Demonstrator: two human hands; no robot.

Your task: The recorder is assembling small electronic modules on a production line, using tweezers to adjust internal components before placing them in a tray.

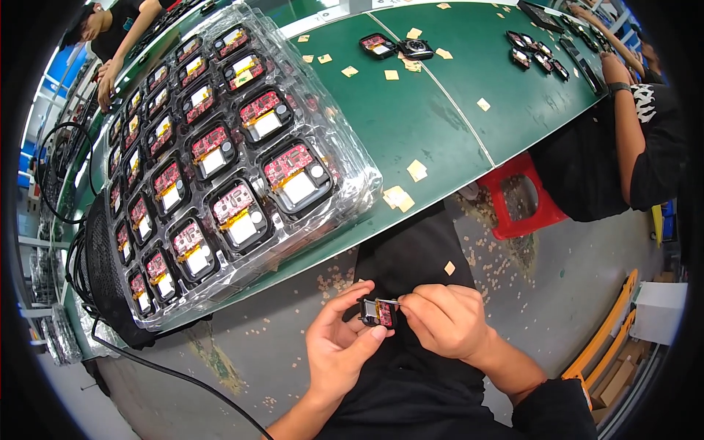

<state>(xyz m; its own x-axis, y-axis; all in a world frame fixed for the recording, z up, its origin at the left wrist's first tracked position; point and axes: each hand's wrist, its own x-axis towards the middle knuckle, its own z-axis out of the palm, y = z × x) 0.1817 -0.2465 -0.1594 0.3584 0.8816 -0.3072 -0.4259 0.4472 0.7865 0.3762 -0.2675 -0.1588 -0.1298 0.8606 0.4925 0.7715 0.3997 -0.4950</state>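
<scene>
Above my lap, my left hand [334,346] is closed around the edges of a small black smartwatch case [378,314]. Its inside faces up, showing a red circuit board, a white block and a strip of yellow tape. My right hand [446,320] pinches a thin metal tool [389,301], probably tweezers, whose tip reaches the board's upper edge. Most of that tool is hidden in my fingers. To the left, a clear plastic tray [359,172] carries rows of similar open cases with red boards.
Two cases [378,45] and small yellowish paper squares [398,198] lie on the green table [433,110]. More cases [539,53] rest near a seated co-worker [638,147] on the right. A red stool [513,198] and a black cable [176,378] are nearby. Another person [117,44] works far left.
</scene>
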